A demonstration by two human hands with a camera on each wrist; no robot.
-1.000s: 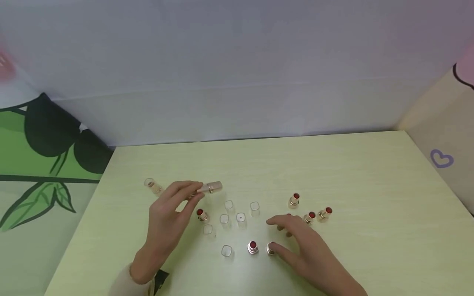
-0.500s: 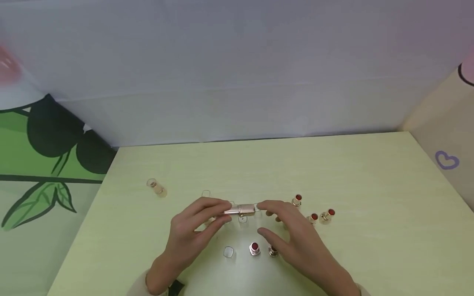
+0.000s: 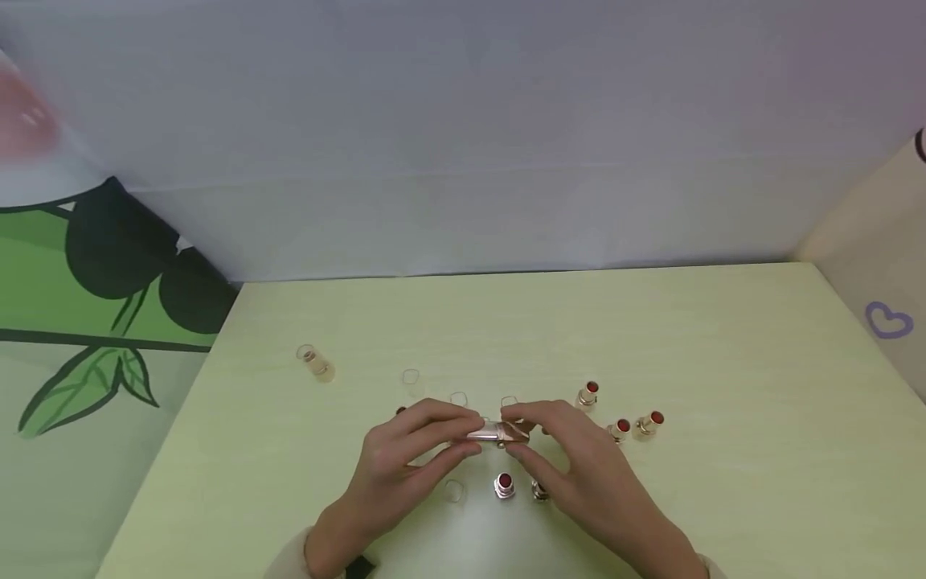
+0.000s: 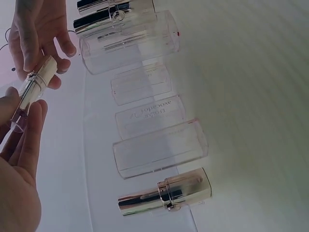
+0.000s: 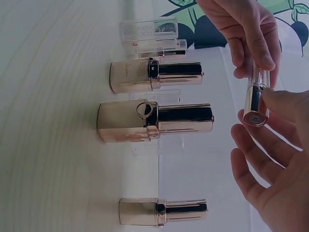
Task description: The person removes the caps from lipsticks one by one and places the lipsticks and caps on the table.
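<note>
Between both hands, a gold lipstick (image 3: 493, 433) with a clear cap over one end lies sideways above the table. My left hand (image 3: 405, 454) pinches its capped end with thumb and fingers. At the gold base, my right hand (image 3: 579, 458) has thumb and forefinger on either side; in the right wrist view its other fingers spread below the base. Just beneath the hands stand an uncapped red lipstick (image 3: 504, 484) and a clear cap (image 3: 453, 490). Another lipstick (image 3: 538, 490) is partly hidden by my right hand.
Right of my right hand stand several uncapped red lipsticks (image 3: 649, 423). Clear caps (image 3: 410, 376) stand beyond the hands, some partly covered. A capped lipstick (image 3: 315, 363) is at the far left of the table (image 3: 723, 338). A pale wall (image 3: 506, 217) rises behind.
My left hand has carried the capped lipstick rightward and nearer, to the middle. My right hand has left the standing lipstick by its thumb and now pinches the carried lipstick's base.
</note>
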